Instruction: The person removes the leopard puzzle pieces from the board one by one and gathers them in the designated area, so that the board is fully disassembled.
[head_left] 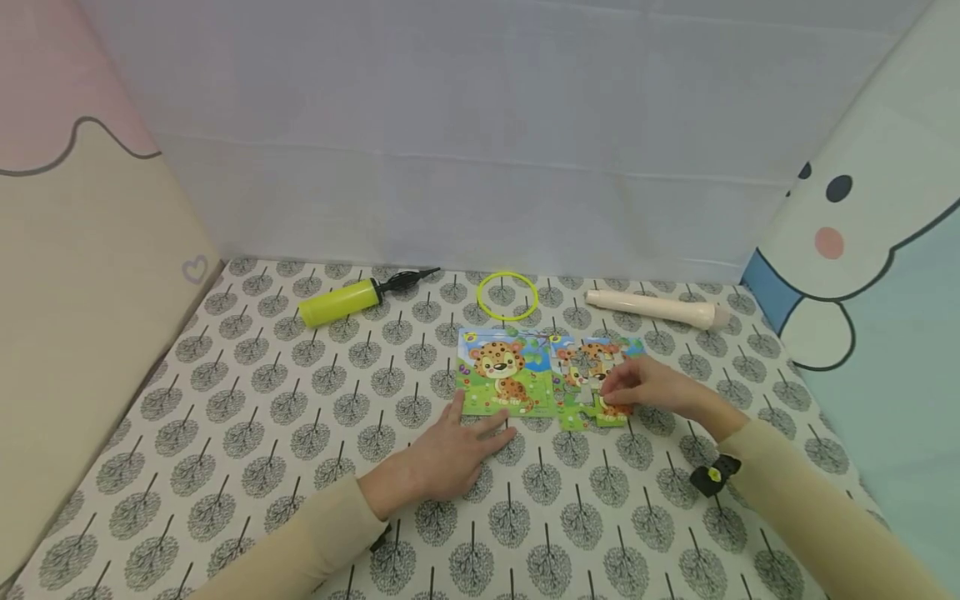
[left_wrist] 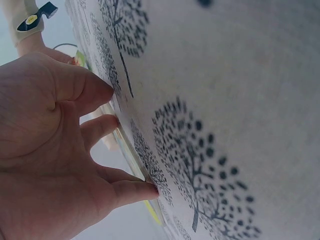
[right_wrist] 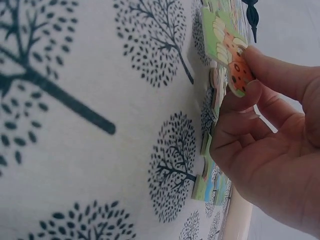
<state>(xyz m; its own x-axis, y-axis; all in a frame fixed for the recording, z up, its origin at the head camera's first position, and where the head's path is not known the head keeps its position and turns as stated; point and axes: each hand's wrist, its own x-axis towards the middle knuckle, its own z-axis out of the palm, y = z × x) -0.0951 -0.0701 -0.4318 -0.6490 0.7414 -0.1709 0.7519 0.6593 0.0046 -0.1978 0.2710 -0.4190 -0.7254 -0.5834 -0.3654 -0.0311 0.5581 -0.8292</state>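
Note:
A finished leopard picture card (head_left: pixel 504 373) lies beside a partly assembled leopard puzzle (head_left: pixel 587 385) on the tree-print cloth. My right hand (head_left: pixel 611 388) hovers over the puzzle's lower right part. In the right wrist view this hand (right_wrist: pixel 252 77) pinches one orange-and-green puzzle piece (right_wrist: pixel 231 62) between thumb and fingers, tilted just above the laid pieces (right_wrist: pixel 206 176). My left hand (head_left: pixel 478 422) lies flat on the cloth, its straight fingertips touching the card's front edge (left_wrist: pixel 134 156). In the left wrist view the fingers (left_wrist: pixel 102 127) rest spread against the cloth.
At the back lie a yellow hand pump (head_left: pixel 347 300), a thin yellow ring (head_left: pixel 507 296) and a cream cylinder (head_left: pixel 651 308). Padded walls close the left, back and right sides. Patterned cloth (head_left: pixel 247 433) covers the whole surface.

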